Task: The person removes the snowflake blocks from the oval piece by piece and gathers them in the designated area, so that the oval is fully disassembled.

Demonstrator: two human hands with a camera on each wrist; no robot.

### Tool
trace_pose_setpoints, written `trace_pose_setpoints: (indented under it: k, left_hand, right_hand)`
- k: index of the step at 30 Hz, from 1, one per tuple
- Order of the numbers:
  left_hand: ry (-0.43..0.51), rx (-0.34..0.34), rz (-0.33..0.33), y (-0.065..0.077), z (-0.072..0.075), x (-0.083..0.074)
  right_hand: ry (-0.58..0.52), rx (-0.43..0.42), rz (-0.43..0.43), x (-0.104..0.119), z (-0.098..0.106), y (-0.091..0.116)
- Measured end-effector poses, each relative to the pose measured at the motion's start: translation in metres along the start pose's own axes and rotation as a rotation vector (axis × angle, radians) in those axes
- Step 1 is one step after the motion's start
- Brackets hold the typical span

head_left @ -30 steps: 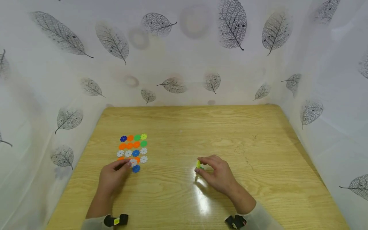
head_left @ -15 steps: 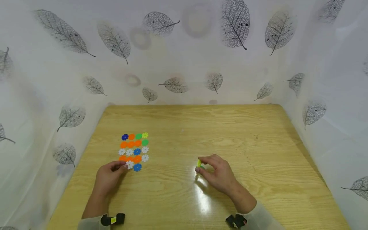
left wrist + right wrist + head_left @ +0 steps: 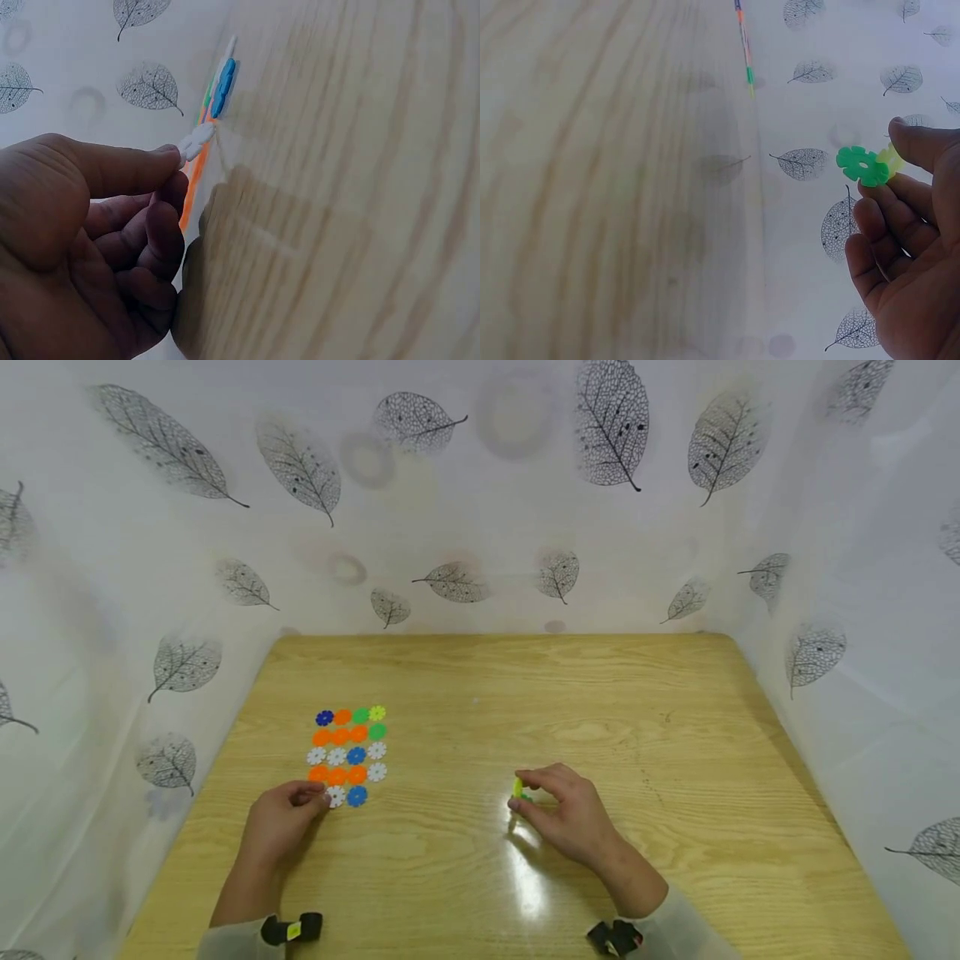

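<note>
At the near end of rows of flower-shaped plastic discs, my left hand (image 3: 281, 820) pinches a white flower disc (image 3: 196, 142) by its edge, between thumb and index finger. It lies tilted close over the table, just left of a blue flower disc (image 3: 357, 796). The row of orange discs (image 3: 338, 776) runs right behind it. Farther right, my right hand (image 3: 568, 806) holds two flower discs between thumb and fingertips, above the table. One is a green flower disc (image 3: 863, 166), joined crosswise or held against a yellow flower disc (image 3: 890, 160) that the thumb partly hides.
Behind the orange row lie more discs in white, blue, orange, green and yellow, with a dark blue disc (image 3: 324, 717) at the far left corner. The wooden table (image 3: 600, 693) meets a leaf-print cloth (image 3: 480, 510) at its back and sides.
My left hand has drawn the white disc left and toward me, off the orange row to beside the blue disc. The right hand stays in place with its two discs.
</note>
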State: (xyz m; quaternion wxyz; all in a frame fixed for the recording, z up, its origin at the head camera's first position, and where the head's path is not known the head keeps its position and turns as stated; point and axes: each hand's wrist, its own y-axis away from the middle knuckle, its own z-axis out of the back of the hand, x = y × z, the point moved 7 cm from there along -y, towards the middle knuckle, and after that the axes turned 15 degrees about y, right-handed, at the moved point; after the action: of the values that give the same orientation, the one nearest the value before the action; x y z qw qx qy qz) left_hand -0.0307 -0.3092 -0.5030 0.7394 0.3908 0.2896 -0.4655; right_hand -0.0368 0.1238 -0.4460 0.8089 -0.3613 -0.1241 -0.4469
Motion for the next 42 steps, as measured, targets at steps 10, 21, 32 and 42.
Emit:
trace_pose_setpoints:
  k: [10,21,32,42]
  left_hand:
    - [-0.018,0.022,0.04,-0.003,0.002,-0.001]
    - [-0.036,0.022,0.033,-0.002,0.004,-0.005]
    - [-0.056,0.026,0.022,-0.001,0.001,-0.006]
    - [-0.042,0.004,-0.047,-0.001,-0.002,-0.013]
  right_hand:
    - [-0.012,0.008,-0.009,-0.001,-0.001,0.001]
    - [-0.001,-0.008,0.019,0.0,0.0,0.0]
    - [-0.014,0.005,0.022,0.002,0.0,0.001]
    - [-0.013,-0.005,0.026,0.001,0.001,-0.001]
